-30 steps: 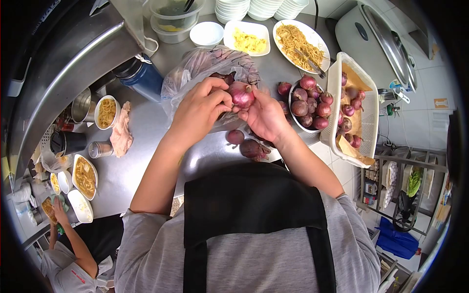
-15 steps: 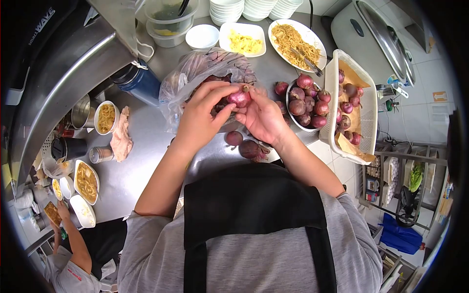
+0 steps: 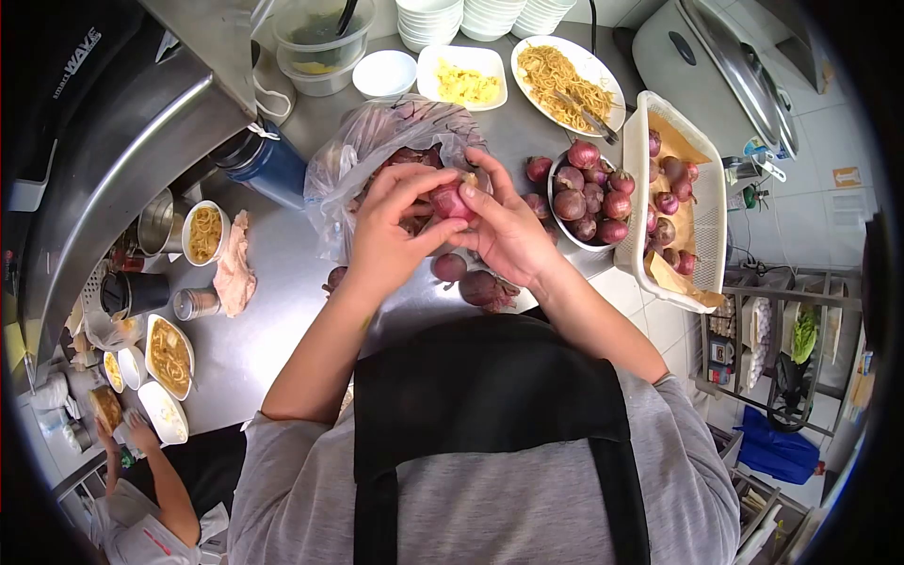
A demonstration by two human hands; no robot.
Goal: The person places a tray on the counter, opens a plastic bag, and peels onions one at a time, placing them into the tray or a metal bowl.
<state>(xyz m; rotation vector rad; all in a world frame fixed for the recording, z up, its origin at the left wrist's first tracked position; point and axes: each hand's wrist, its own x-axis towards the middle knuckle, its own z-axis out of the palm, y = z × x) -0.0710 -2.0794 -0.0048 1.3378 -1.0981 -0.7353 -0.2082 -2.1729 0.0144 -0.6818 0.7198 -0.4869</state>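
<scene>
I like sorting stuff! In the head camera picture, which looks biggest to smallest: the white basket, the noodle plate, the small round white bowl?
1. White basket
2. Noodle plate
3. Small round white bowl
The plate and bowl sit farther from the camera.

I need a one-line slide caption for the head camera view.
Left hand and right hand hold a small red onion above a steel counter.

One head-worn camera looks steeply down and forward over the person's own chest and apron, close to the steel counter (image 3: 264,282). Its fisheye lens bends the edges, taking in the basket (image 3: 633,198) at right and a co-worker at lower left.
</scene>
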